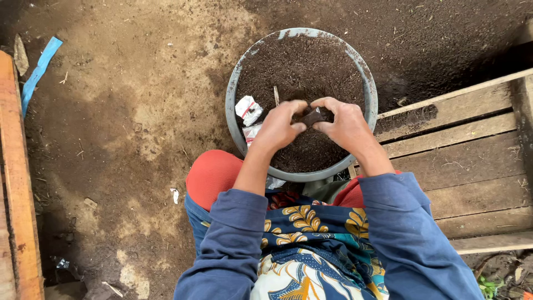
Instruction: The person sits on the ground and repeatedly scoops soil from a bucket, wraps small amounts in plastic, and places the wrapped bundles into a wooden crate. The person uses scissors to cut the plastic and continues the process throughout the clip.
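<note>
Bag (312,117), small and dark, sits pinched between our left hand (279,126) and right hand (345,123), fingers closed on it, over the basin (369,89) so soil (302,69) falls back.

The basin (232,105) looks like grey metal, matt and worn, and holds dark, crumbly soil (300,61). The small bag (312,116) between the fingers seems thin black plastic, a little glossy. The planks (472,150) are rough, dry wood. The sleeves (233,244) are soft blue cloth, and the ground (122,128) is rough earth.
</note>
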